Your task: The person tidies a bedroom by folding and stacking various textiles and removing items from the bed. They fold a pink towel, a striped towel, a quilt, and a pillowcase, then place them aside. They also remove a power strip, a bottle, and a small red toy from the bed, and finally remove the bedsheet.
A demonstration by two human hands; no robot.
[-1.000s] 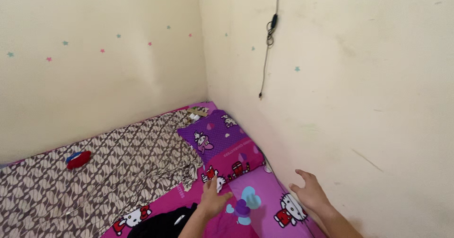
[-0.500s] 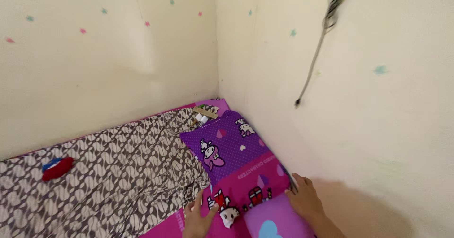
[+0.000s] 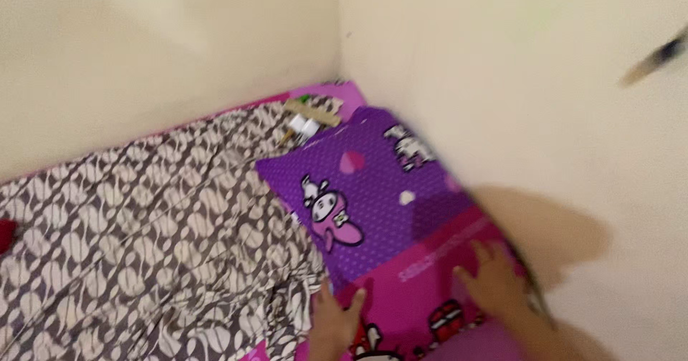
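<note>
Head view, motion-blurred. Pillow (image 3: 390, 210) sits in the corner of the bed, long side against the right wall (image 3: 516, 81). Case is purple with small pale dots on the far part, magenta band on the near part, cartoon animal prints on both. Far end points toward the corner, near end runs out of frame at the bottom.

Left hand (image 3: 337, 321): flat on the pillow's near left edge, where it meets the brown-and-white patterned blanket (image 3: 143, 246). Fingers loosely open, thumb out to the side, nothing gripped as far as the blur allows.

Right hand (image 3: 494, 282): palm down on the magenta band near the wall side, fingers spread, pressing on top, no pinch visible.

Small clutter (image 3: 308, 117) lies at the corner beyond the pillow, too blurred to identify. Red object (image 3: 6, 233) at the left frame edge on the blanket.

Versus half a second ago: camera is closer and lower, pillow fills more of the frame. Right hand has moved from the pillow's near corner onto the magenta band. Left hand is about where it was at the left edge. Pillow stays in the same corner spot.
</note>
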